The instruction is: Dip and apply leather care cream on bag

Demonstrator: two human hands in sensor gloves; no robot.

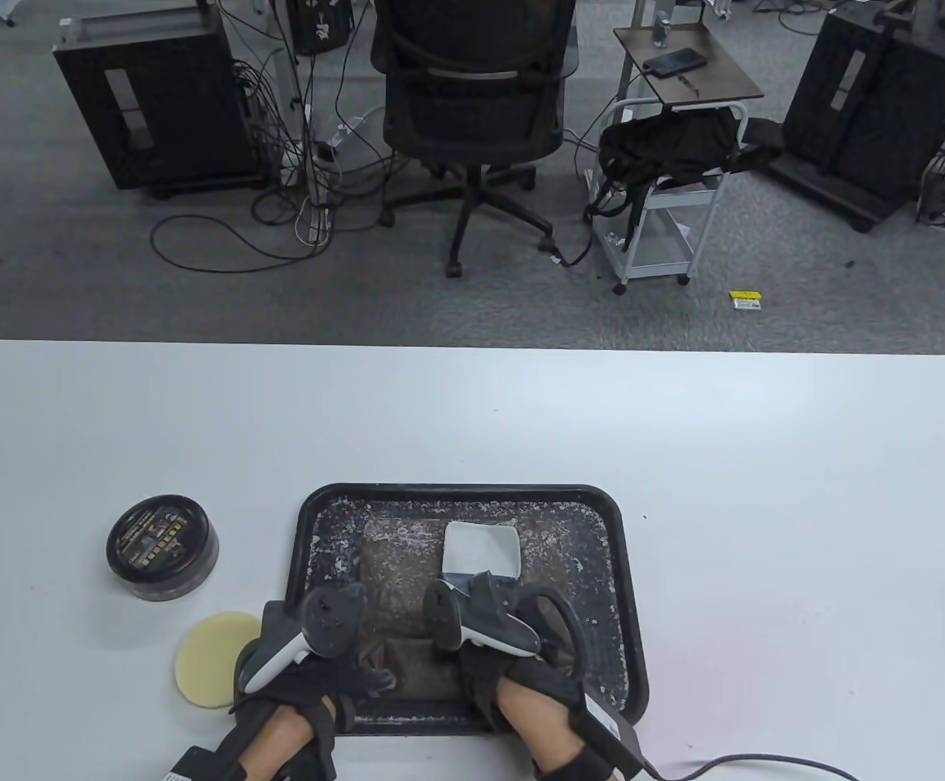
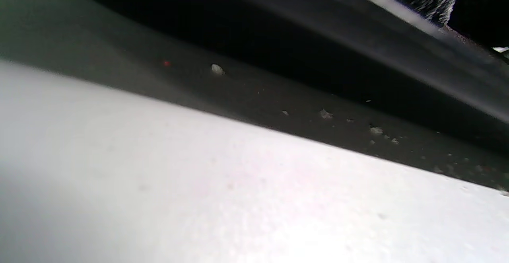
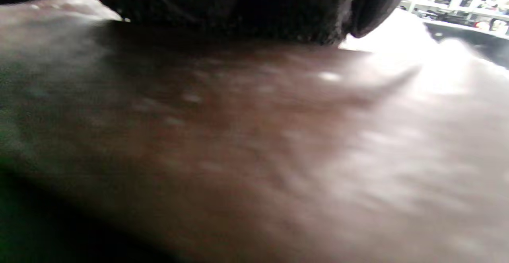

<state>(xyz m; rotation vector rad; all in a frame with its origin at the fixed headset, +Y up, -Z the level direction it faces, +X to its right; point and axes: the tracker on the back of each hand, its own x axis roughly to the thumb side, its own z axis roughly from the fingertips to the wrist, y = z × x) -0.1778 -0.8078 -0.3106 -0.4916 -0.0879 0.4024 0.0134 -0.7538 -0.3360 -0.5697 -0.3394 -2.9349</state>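
The brown bag (image 1: pixel 407 602) lies flat in the black tray (image 1: pixel 602 521), near the table's front edge, and the trackers hide much of it. A white square piece (image 1: pixel 482 550) rests on its far part. The right hand (image 1: pixel 513 651) sits on the bag and the left hand (image 1: pixel 309 659) at the tray's left rim; I cannot tell how their fingers lie. The cream tin (image 1: pixel 163 547), lid on, and a yellow sponge (image 1: pixel 213 657) stand left of the tray. The white table (image 1: pixel 765 455) has wide room right and behind.
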